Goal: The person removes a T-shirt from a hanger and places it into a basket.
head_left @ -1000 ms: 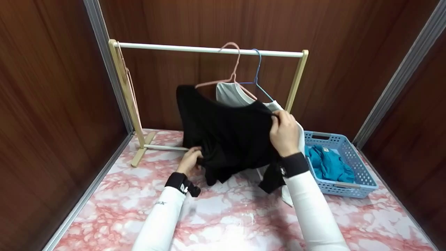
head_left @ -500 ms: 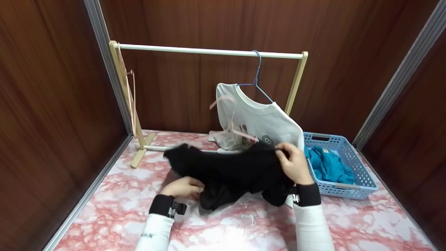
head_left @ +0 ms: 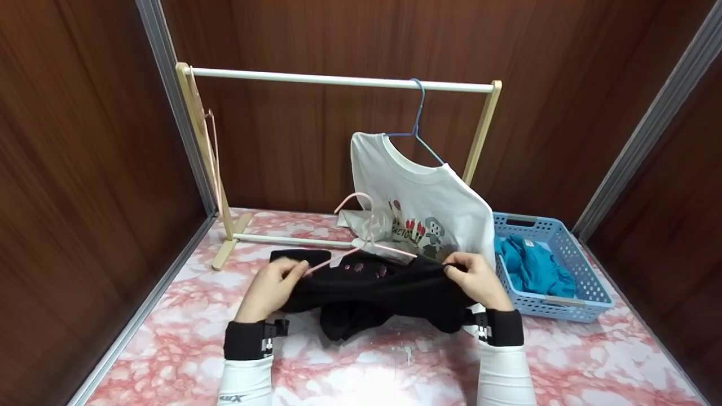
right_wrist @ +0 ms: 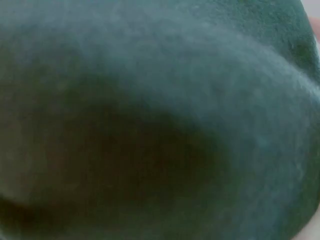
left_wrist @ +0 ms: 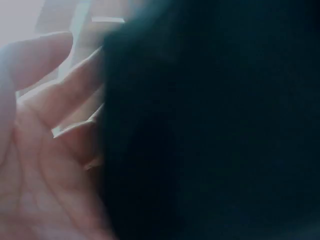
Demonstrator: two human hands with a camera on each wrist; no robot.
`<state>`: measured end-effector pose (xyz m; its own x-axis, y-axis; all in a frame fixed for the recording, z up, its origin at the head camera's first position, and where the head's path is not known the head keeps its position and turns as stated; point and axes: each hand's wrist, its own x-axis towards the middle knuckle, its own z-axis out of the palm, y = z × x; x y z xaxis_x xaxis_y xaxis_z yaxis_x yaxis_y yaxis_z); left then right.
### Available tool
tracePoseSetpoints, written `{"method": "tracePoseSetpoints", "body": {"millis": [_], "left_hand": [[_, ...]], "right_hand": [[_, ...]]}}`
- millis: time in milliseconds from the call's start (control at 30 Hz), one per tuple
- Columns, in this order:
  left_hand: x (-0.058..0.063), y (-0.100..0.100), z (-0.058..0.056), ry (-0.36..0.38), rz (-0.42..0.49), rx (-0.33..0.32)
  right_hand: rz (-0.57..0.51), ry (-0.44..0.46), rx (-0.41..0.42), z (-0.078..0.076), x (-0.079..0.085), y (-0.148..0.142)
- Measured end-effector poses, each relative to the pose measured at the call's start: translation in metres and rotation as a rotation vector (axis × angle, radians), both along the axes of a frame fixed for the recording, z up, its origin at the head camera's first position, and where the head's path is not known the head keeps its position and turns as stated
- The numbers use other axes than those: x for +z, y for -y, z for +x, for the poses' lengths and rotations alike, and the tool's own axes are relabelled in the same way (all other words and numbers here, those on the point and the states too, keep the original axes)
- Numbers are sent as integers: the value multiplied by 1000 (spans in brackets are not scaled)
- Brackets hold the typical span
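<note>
Bunched between my hands is a black shirt (head_left: 372, 290) with small pink marks on it. A pink hanger (head_left: 369, 246) stands up from its neck, hook above the cloth. My left hand (head_left: 272, 285) pinches the shirt's left shoulder beside the hanger's end; the left wrist view shows its fingers (left_wrist: 70, 97) passing behind dark cloth. On the other side, my right hand (head_left: 476, 278) grips the shirt's right shoulder between thumb and fingers. Out-of-focus cloth (right_wrist: 160, 75) hides nearly all of that hand in the right wrist view.
A rack with a white rail (head_left: 316, 78) stands behind. From it hang a white printed shirt (head_left: 417, 186) on a blue hanger (head_left: 416, 124) and, at the left, pink hangers (head_left: 213, 152). A blue basket (head_left: 589, 282) holds a teal garment (head_left: 536, 268).
The black shirt and pink hanger have come down from in front of the rail toward the table. My left hand has moved from the shirt's lower part to its left shoulder; the right kept its hold.
</note>
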<state>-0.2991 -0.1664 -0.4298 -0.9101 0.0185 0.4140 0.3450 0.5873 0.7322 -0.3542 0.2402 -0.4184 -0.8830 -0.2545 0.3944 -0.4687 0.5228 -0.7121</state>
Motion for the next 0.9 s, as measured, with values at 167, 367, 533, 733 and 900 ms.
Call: {"method": "tracePoseSetpoints", "body": {"millis": [167,367,533,733,900], "left_hand": [[-9,-2,-7,69,-95,55],[-12,-4,-11,-18,-128,108],[-14,-11,-10,-80,-171,124],[-13,-25,-9,-191,-298,91],[-15,-32,-10,-232,-327,69]], "right_hand": [[9,51,4,4,2,-3],[24,50,-32,4,1,0],[-110,-67,-115,8,2,23],[-90,-120,61,24,3,64],[-86,-45,183,31,-2,91]]}}
